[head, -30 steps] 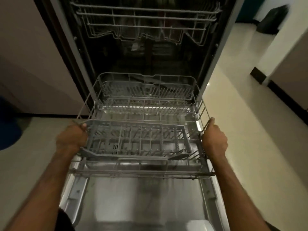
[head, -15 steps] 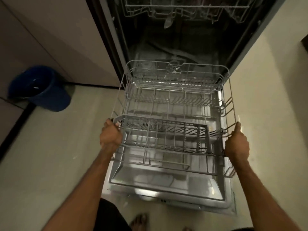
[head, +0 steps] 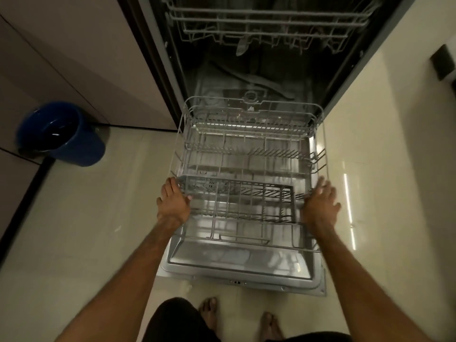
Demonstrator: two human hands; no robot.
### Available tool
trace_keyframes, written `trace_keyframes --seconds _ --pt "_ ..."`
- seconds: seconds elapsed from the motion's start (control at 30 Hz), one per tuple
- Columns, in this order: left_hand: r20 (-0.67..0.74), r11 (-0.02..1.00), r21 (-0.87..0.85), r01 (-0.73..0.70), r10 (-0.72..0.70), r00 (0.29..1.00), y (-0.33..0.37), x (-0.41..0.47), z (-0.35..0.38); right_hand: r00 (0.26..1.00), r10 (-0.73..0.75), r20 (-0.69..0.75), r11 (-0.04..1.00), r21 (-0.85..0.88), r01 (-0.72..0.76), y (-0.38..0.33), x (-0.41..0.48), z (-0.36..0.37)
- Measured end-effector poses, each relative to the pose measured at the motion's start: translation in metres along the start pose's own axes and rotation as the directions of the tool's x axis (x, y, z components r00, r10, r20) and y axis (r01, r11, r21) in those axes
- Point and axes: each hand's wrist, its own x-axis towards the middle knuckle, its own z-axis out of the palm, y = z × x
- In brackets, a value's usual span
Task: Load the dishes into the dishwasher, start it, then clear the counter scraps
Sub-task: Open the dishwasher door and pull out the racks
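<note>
2 racks, 1 bucket, 2 hands

1. floor: glossy cream tiles with faint joint lines.
2. cabinet fronts: flat beige panels filling the upper left, with thin dark seams between them.
3. dark skirting strip: runs along the floor's left edge at the base of the panels.
4. blue bucket: round and open-topped, upright at the floor's left edge, just beside the skirting strip; its interior is dark.
5. lighting: dim and warm. narrow bright streaks reflect off the tiles near the floor's right edge.
6. dark block: at the floor's far right corner, against a pale wall; detail not discernible.
</note>
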Motion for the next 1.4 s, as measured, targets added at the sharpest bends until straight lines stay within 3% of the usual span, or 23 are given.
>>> trace_keyframes --seconds 0.1,0.27,0.63,0.9,1.07,1.23,1.4 --pt "0.074 0.992 0.052 -0.116 0.112 0.991 0.026 -0.022 -0.030 0.991 -0.126 0.046 0.988 -0.088 0.129 -0.035 -0.020 -0.033" --pt "0.110 0.970 0.062 -0.235 0.228 0.968 0.074 -0.052 -0.105 0.974 -0.213 0.078 0.962 -0.156 0.223 -0.088 -0.048 -0.103" --pt "-0.024 0.848 0.222 -0.481 0.498 0.867 0.179 0.019 -0.282 0.917 -0.396 -0.056 0.909 -0.164 0.383 -0.188 0.012 -0.257" --pt "-0.013 0.831 0.288 -0.477 0.501 0.865 0.241 0.091 -0.298 0.899 -0.433 0.069 0.857 -0.278 0.434 -0.232 0.097 -0.296" --pt "-0.019 0.828 0.312 -0.467 0.497 0.868 0.267 0.115 -0.294 0.885 -0.462 0.053 0.851 -0.254 0.460 -0.233 0.139 -0.301" --pt "-0.046 0.817 0.330 -0.473 0.514 0.856 0.283 0.145 -0.292 0.883 -0.451 0.131 0.854 -0.224 0.470 -0.223 0.162 -0.296" --pt "0.067 0.860 0.263 -0.438 0.436 0.897 0.281 0.150 -0.290 0.872 -0.479 0.102 0.851 -0.189 0.489 -0.214 0.163 -0.289"
